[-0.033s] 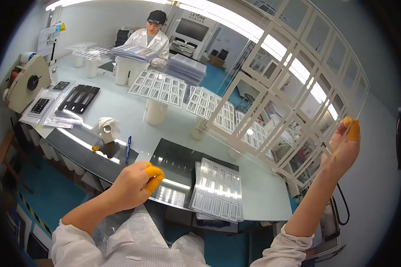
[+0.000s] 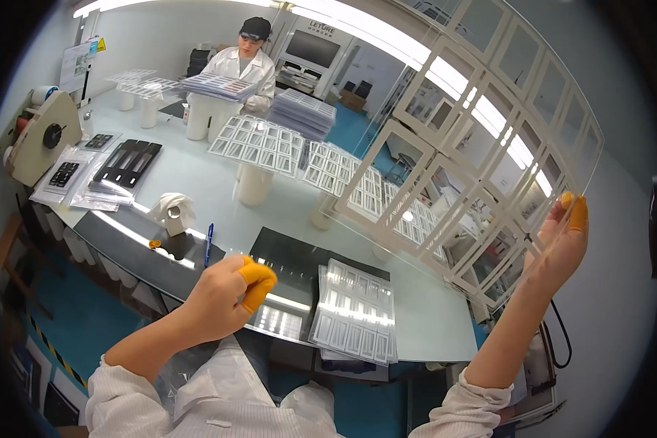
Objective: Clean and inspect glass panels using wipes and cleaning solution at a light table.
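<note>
Nothing had shifted since the earlier frame: from the head view, your left hand [image 2: 223, 296] pinched the clear sheet's [image 2: 445, 168] lower-left corner, your right hand [image 2: 562, 241] gripped its right edge, raised across frame centre-right for inspection. Turning it looked next, calling for steady grips.

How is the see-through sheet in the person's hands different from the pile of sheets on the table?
The clear sheet is a single one, held up in the air and tilted; the pile of sheets is many, lying flat on the table. The held sheet looks larger. Both carry rows of white frames.
</note>
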The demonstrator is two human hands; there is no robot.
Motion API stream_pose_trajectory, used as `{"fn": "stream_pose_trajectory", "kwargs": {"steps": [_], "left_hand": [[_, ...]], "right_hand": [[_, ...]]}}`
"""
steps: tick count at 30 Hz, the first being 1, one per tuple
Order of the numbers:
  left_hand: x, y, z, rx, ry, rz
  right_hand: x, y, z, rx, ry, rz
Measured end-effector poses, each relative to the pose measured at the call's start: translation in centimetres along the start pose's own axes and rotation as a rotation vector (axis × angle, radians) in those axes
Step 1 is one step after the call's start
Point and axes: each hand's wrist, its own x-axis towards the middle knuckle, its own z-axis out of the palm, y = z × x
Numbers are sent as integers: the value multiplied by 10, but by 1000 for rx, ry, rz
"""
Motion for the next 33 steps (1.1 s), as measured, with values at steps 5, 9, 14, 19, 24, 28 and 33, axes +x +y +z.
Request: {"fn": "stream_pose_trajectory", "kwargs": {"steps": [5,9,14,19,24,28,33], "left_hand": [[44,22,-2,-359,293,57],[63,35,0,-590,357,144],[56,33,5,-505,276,112],[37,32,18,-405,167,21],[23,28,35,-499,120,-99],[4,17,55,-522,60,-198],[-5,11,71,-534,69,-211]], "right_hand": [[-5,-6,6,13,-65,-13],[-7,-11,6,14,2,-25],[-13,-4,-8,-39,-12,-71],[-34,13,-30,-64,-86,-166],[-50,25,-54,-74,-101,-158],[-71,32,-64,-99,-128,-156],[-91,30,-73,-142,-106,-132]]}}
